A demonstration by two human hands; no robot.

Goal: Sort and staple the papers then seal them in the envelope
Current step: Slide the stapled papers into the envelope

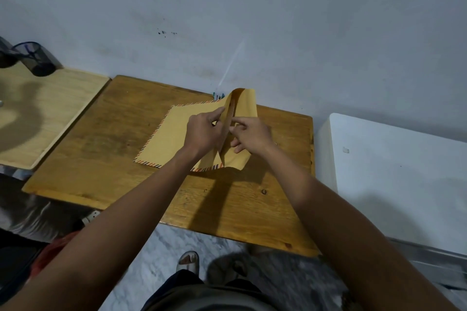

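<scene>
A large tan envelope [168, 136] with a red-and-blue striped border lies flat on the brown wooden table [106, 159]. Its flap [243, 102] at the right end stands raised and curled. My left hand [202, 134] pinches the flap's near edge from the left. My right hand [250, 134] grips the flap from the right, with thumb and forefinger pointing toward the left hand. No loose papers or stapler are in sight.
A lighter wooden board [45, 113] adjoins the table on the left, with a dark mesh pen cup [35, 58] at its back. A white box-like surface [394, 166] stands to the right. The wall is right behind the table. My feet show on the marble floor [177, 242].
</scene>
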